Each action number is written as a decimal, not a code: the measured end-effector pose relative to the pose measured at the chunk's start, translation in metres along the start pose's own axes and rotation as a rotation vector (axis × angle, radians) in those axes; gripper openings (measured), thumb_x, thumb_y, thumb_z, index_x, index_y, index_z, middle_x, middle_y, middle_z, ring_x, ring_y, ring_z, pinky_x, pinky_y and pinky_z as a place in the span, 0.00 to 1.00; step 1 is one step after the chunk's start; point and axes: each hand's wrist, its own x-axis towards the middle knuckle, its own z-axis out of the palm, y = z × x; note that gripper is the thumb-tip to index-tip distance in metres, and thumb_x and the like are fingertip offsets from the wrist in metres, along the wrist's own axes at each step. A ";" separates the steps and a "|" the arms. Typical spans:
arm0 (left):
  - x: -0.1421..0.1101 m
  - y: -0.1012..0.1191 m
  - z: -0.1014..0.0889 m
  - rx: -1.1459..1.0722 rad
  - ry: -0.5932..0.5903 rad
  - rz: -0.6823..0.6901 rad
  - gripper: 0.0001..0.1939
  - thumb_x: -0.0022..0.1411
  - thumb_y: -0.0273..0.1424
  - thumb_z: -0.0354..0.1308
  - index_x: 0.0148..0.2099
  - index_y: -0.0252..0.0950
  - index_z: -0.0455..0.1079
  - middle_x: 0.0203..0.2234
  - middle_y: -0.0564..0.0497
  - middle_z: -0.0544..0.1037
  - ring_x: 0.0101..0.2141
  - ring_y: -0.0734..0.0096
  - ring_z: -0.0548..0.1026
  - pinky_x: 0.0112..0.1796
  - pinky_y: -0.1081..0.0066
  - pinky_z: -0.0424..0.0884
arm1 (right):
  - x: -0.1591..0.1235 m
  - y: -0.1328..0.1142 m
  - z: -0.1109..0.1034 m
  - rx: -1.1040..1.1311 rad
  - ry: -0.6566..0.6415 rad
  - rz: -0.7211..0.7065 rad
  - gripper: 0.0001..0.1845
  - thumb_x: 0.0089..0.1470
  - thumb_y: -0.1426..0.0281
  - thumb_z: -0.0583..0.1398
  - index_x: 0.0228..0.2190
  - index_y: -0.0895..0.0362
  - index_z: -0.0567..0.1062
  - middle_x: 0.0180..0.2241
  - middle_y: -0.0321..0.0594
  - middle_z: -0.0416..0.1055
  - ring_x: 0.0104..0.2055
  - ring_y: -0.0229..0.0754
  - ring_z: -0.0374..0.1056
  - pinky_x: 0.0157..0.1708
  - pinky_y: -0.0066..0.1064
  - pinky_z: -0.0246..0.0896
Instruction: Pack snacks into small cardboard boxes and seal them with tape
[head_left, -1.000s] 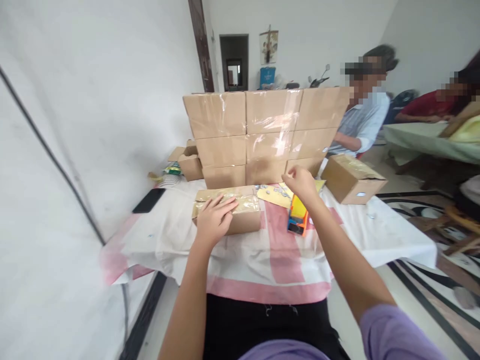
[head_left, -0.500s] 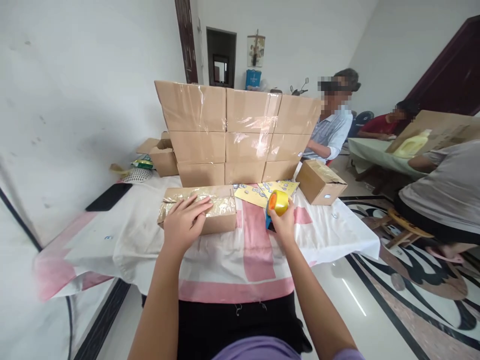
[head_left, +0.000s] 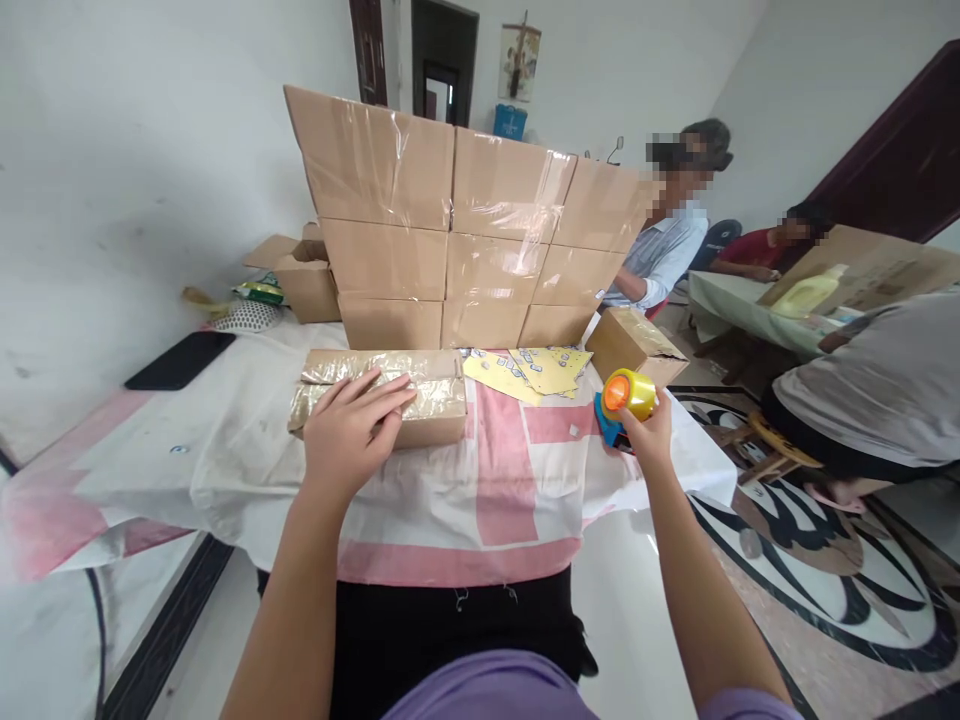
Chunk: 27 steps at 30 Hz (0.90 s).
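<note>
My left hand (head_left: 352,425) lies flat with its fingers stretched over the taped top of a cardboard box (head_left: 431,405) at the table's front. Shiny packing tape covers that top. Gripped in my right hand (head_left: 652,430) is a tape dispenser (head_left: 616,428) with a blue body and a roll of yellow tape on an orange hub. It is to the right of the box, apart from it, close to the table's right side. Between the two hands, farther back, lie yellow printed sheets (head_left: 536,372). A second taped box (head_left: 634,345) stands just behind the dispenser.
Stacked cardboard boxes (head_left: 394,255) form a wall along the back of the table. At the left are a black phone (head_left: 180,360), a dotted bag (head_left: 247,316) and an open carton (head_left: 304,285). Other people sit beyond, one in a blue shirt (head_left: 667,255).
My right hand has moved to the right with the tape dispenser, away from the box. My left hand stays on the box top. The view has tilted slightly downward.
</note>
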 end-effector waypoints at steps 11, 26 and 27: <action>-0.003 -0.003 -0.003 0.027 -0.042 0.079 0.19 0.65 0.28 0.54 0.55 0.51 0.74 0.56 0.61 0.77 0.63 0.57 0.69 0.61 0.49 0.64 | 0.005 -0.030 -0.027 -0.233 0.113 -0.202 0.50 0.48 0.57 0.65 0.67 0.54 0.53 0.64 0.53 0.60 0.64 0.60 0.60 0.58 0.57 0.61; 0.030 -0.018 0.011 0.106 -0.120 0.065 0.23 0.64 0.25 0.56 0.59 0.47 0.72 0.53 0.56 0.80 0.58 0.53 0.74 0.48 0.55 0.68 | 0.095 -0.030 0.163 -0.511 -0.638 -0.091 0.12 0.50 0.66 0.64 0.36 0.59 0.82 0.44 0.49 0.76 0.46 0.51 0.71 0.50 0.39 0.64; 0.032 -0.018 0.012 0.113 -0.115 0.052 0.22 0.64 0.24 0.57 0.58 0.46 0.73 0.52 0.56 0.81 0.57 0.52 0.75 0.48 0.56 0.68 | 0.095 -0.027 0.169 -0.536 -0.634 -0.078 0.13 0.49 0.64 0.66 0.35 0.60 0.81 0.43 0.50 0.75 0.47 0.53 0.70 0.51 0.41 0.63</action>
